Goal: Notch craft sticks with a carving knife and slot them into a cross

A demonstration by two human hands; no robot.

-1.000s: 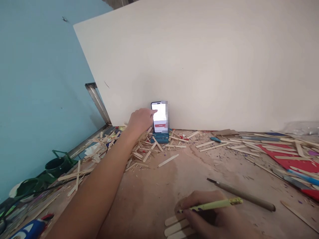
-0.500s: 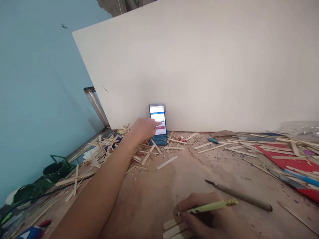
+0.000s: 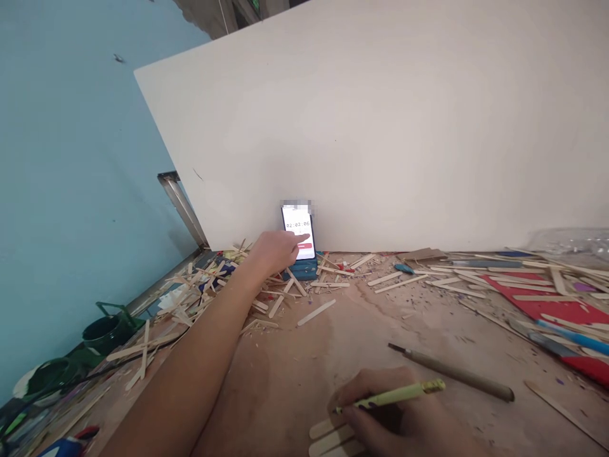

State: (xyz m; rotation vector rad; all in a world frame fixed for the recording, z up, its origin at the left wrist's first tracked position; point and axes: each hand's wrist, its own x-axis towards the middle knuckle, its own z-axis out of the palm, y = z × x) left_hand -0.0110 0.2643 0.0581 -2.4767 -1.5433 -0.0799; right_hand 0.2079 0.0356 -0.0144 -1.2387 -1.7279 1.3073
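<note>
My left hand (image 3: 276,252) reaches forward with its index finger stretched out against the screen of a smartphone (image 3: 305,251); the other fingers are partly hidden. The phone leans upright on a blue block (image 3: 309,271) and shows a timer reading 02:02:06. Low in the view, my right hand (image 3: 380,400) is closed around a slim yellow pen (image 3: 399,396), its dark tip toward the left. Beneath that hand lie several craft sticks (image 3: 328,438) side by side, partly covered by the fingers. A wooden-handled carving tool (image 3: 457,374) rests just beyond the right hand.
Loose craft sticks and shavings litter the wooden table (image 3: 280,374), piled left of the phone and at the right. A white board (image 3: 380,127) stands behind. Red sheet (image 3: 533,298) and a knife (image 3: 547,343) lie at right; green cups (image 3: 102,333) stand at left.
The phone screen has switched from a page with a blue bar to a timer display. The left finger stays at the screen; the right hand still holds the pen. The view has shifted slightly.
</note>
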